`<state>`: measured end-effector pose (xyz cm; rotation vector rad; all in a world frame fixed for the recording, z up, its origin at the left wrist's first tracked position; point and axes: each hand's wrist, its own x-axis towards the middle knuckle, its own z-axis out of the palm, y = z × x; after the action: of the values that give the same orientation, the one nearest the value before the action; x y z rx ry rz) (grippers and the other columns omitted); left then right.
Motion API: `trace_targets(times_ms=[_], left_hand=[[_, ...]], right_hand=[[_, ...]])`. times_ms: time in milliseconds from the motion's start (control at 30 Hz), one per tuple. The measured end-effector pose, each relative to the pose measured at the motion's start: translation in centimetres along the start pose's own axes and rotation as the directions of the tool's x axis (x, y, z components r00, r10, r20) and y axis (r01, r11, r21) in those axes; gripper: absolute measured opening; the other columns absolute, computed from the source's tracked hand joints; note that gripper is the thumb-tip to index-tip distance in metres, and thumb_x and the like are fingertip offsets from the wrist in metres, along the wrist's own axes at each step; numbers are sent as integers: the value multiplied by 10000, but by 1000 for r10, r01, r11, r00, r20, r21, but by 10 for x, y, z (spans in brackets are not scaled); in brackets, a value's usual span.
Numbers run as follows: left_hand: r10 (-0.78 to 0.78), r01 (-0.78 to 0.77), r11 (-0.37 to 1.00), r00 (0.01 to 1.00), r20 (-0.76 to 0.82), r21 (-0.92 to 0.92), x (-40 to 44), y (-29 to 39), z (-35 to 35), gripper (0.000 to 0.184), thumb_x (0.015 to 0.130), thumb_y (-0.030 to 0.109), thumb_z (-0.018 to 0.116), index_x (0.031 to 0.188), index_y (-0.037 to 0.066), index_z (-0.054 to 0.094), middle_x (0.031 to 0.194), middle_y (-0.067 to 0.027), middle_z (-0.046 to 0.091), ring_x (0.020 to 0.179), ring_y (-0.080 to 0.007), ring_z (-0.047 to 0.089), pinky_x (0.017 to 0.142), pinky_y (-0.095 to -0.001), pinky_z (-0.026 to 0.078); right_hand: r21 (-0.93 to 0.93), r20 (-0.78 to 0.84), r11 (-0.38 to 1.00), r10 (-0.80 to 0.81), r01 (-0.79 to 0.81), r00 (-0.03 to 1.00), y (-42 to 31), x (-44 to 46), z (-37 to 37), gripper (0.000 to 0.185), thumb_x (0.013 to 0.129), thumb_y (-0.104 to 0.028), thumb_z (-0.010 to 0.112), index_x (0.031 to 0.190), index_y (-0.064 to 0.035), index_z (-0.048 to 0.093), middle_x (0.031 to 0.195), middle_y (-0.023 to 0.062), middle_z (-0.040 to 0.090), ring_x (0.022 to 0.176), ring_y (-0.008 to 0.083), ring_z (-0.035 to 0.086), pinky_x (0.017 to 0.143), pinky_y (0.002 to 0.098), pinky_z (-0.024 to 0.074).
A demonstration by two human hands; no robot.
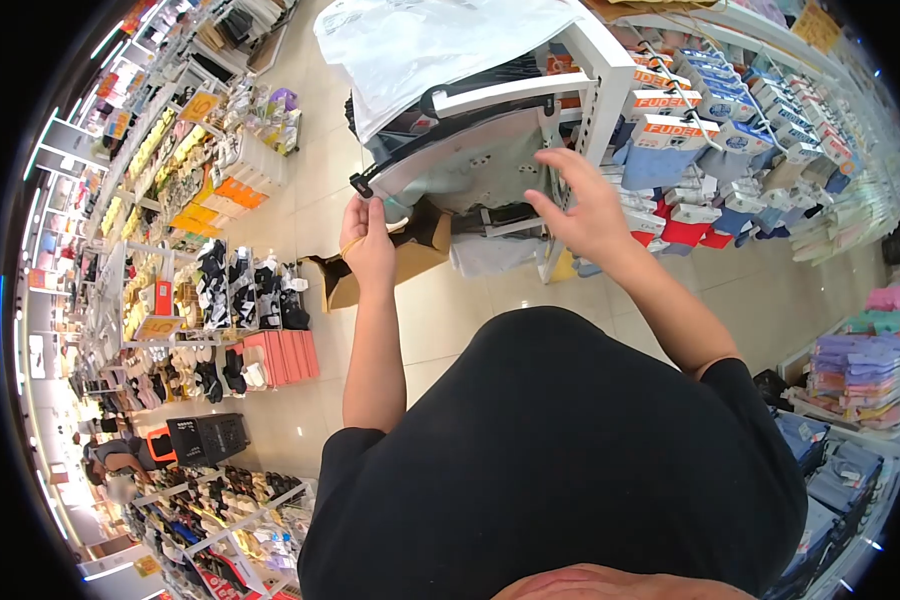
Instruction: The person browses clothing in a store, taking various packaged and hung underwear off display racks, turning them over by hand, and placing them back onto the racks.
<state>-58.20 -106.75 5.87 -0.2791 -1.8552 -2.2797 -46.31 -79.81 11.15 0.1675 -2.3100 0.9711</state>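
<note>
A pale grey-green garment (490, 160) with small printed figures hangs from a black clip hanger (450, 140) at the white rack. My left hand (370, 245) pinches the garment's left edge, just below the hanger's end clip. A yellowish band crosses that hand. To the right of the garment, my right hand (585, 210) is open, fingers and thumb apart, with nothing in it. Whether its fingertips touch the garment's right edge, I cannot tell. The garment's lower part is partly hidden among the rack's contents.
White plastic sheeting (430, 50) covers the top of the white rack (602, 90). Below stands an open cardboard box (345, 285) beside a clear plastic bag (490, 257). Packaged goods (660, 150) hang at right. Sock displays (255, 285) and a black crate (208, 440) stand left.
</note>
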Motion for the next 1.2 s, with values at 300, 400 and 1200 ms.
trace_targets(times_ms=[300, 400, 1200], left_hand=[[11, -12, 1000, 999, -41, -16, -30, 27, -1, 245, 951, 107, 586, 1140, -48, 569, 925, -24, 645, 768, -48, 551, 678, -182, 427], [-29, 28, 1000, 996, -79, -13, -33, 30, -3, 230, 954, 123, 586, 1107, -48, 591, 858, -2, 633, 676, -30, 496, 589, -176, 384], [128, -100, 988, 957, -261, 118, -31, 41, 14, 221, 991, 192, 521, 1052, -15, 565, 807, -15, 611, 575, -17, 466, 508, -175, 380]], right_hand=[[27, 133, 766, -640, 643, 757, -86, 98, 65, 332, 839, -214, 675, 1091, -6, 614, 1058, 134, 645, 984, 317, 603, 833, 397, 495], [29, 490, 936, -319, 351, 811, -99, 121, 91, 342, 878, -288, 615, 1078, -12, 639, 953, 135, 670, 870, 308, 627, 756, 393, 505], [288, 577, 887, -462, 361, 674, -89, 144, 113, 322, 832, -348, 651, 795, -31, 693, 703, 153, 653, 650, 323, 621, 620, 393, 489]])
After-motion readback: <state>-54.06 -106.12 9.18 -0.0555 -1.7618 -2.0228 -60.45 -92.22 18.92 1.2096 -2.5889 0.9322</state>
